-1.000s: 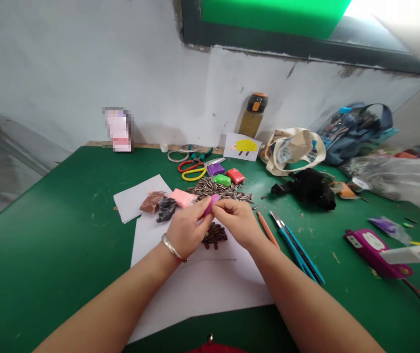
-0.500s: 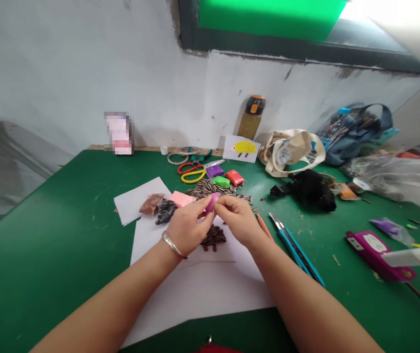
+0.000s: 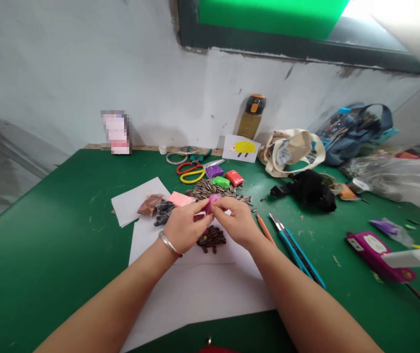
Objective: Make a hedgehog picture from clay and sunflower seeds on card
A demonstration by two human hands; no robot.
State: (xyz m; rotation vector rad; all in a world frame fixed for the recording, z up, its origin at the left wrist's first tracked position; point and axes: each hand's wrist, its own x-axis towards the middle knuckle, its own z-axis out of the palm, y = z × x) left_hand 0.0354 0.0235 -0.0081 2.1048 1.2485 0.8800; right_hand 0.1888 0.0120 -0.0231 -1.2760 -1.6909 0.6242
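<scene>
Between my fingertips is a small pink-purple packet of modelling clay (image 3: 214, 199), gripped by my left hand (image 3: 183, 225) and pinched by my right hand (image 3: 236, 219). Below it on white paper (image 3: 195, 294) lies a hedgehog picture (image 3: 215, 238) made of dark seeds with brown legs, partly covered by my left hand. A pile of striped sunflower seeds (image 3: 204, 189) sits just beyond my hands. Pink clay (image 3: 180, 198), a black packet (image 3: 164, 212) and a brown packet (image 3: 150, 205) lie left of the pile; green (image 3: 220, 183), red (image 3: 234, 177) and purple packets (image 3: 214, 170) lie behind it.
A blue utility knife (image 3: 298, 250) and an orange pencil-like stick (image 3: 264, 228) lie beside my right forearm. Scissors (image 3: 191, 172), a drawn hedgehog card (image 3: 241, 148) and a bottle (image 3: 252, 117) are at the back. A magenta glue gun-like tool (image 3: 379, 255) rests at right.
My hands have shifted slightly, and the pink-purple packet has turned between my fingers. More of the seed hedgehog shows below my left hand.
</scene>
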